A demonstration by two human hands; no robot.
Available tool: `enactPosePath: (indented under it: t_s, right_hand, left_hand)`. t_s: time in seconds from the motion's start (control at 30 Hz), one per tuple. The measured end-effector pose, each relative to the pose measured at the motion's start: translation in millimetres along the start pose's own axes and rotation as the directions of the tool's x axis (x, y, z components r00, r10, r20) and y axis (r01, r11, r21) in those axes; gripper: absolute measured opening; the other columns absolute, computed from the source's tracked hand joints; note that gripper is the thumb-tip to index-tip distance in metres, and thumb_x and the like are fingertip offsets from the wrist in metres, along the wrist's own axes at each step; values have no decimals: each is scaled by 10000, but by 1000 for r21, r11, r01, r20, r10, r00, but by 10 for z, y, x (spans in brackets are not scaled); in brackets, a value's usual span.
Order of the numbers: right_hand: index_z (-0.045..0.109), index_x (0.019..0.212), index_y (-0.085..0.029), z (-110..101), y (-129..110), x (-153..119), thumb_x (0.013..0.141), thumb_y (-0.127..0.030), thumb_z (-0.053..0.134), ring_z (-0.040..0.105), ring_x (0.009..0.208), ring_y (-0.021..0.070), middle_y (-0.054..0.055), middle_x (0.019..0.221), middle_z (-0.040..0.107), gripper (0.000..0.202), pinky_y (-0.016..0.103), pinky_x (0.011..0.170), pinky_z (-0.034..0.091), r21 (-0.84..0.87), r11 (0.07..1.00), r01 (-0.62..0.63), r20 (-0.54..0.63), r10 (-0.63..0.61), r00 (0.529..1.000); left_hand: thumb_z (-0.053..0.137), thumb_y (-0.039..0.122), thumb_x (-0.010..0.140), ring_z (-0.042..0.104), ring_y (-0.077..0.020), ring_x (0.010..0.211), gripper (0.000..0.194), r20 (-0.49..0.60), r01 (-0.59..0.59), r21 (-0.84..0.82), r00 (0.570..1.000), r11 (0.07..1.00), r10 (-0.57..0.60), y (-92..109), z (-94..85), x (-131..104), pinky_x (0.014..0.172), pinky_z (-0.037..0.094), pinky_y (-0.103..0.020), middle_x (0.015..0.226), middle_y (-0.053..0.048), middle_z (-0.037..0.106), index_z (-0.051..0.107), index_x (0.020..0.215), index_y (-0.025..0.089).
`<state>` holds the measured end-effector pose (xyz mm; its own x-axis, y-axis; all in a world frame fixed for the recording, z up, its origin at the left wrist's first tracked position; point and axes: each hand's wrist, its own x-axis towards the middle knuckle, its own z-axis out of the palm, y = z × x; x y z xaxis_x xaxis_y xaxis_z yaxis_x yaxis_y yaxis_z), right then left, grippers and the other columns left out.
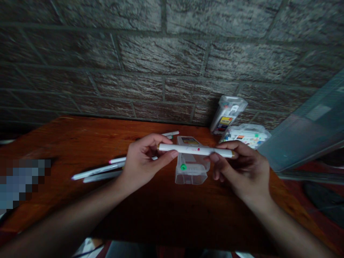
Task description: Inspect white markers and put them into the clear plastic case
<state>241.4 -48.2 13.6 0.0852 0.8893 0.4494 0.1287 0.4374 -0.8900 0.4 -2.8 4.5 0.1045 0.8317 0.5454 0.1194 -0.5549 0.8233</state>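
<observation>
A white marker (185, 148) with yellowish ends and a small red print is held level between my two hands. My left hand (142, 161) pinches its left end between thumb and fingers. At the other end, my right hand (244, 168) grips it the same way. Below and behind the marker lies a clear plastic case (191, 176) on the table, with a green-tipped marker (183, 167) in it. Several loose markers (99, 171) lie left of my left hand, partly hidden by it. Another white marker (174, 133) rests just beyond that hand.
The wooden table (80, 139) stands against a brick wall (139, 86). At the back right stand an upright clear case (225, 114) and a lower clear case (249, 134) holding coloured pieces. A translucent panel (303, 125) slants along the right side. A pixelated patch covers the far left.
</observation>
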Motion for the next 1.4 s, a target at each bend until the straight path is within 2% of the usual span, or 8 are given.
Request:
enactPosePath:
  t_s: [0.1,0.4,0.73,0.97,1.27,1.4]
  right_hand:
    - [732,986,-224,3,37,-10,883,-287,891,584,343,109,-37,548,706,200,195,329,459,4,999,34,-10,-34,999]
    - [722,1015,-216,-7,-44,-10,965,-284,799,589,374,98,-39,539,697,114,185,366,455,33,998,46,55,-48,997]
    - [729,989,-207,6,-2,-5,893,-204,847,590,344,89,-50,535,701,152,154,350,467,9,999,48,18,-48,999]
    - [724,978,-203,-4,-10,-4,884,-219,859,602,349,93,-40,545,708,165,155,353,472,-8,1000,26,6,-26,1000]
    - [713,969,-211,6,-21,3,894,-239,858,597,345,91,-49,541,696,166,153,349,469,-6,1000,12,10,-11,1000]
    - [711,956,-206,7,-29,4,899,-243,852,601,349,89,-44,550,702,157,151,350,471,-9,1000,17,13,-17,1000]
  left_hand:
    - [888,276,821,589,-121,577,168,3,11,3,1000,1000,-11,3,2,3,507,430,-216,703,-8,727,778,910,186]
    - [883,257,826,581,-111,587,165,-5,10,-24,1000,1000,-10,-5,10,-1,524,440,-206,721,1,718,778,928,180]
    - [862,211,825,574,-90,572,143,-1,-20,16,1000,1000,20,-15,1,-4,514,431,-178,708,21,709,775,934,180]
    - [875,207,820,585,-86,572,153,0,-33,-3,999,999,33,-3,8,-2,510,446,-171,718,20,723,774,931,179]
    - [815,153,867,477,-59,484,116,42,-56,-73,997,996,59,23,2,-3,418,312,-170,640,57,640,754,962,174]
    - [781,161,899,464,-63,452,91,59,-65,-63,996,996,69,34,-12,3,402,300,-181,588,69,605,750,984,174]
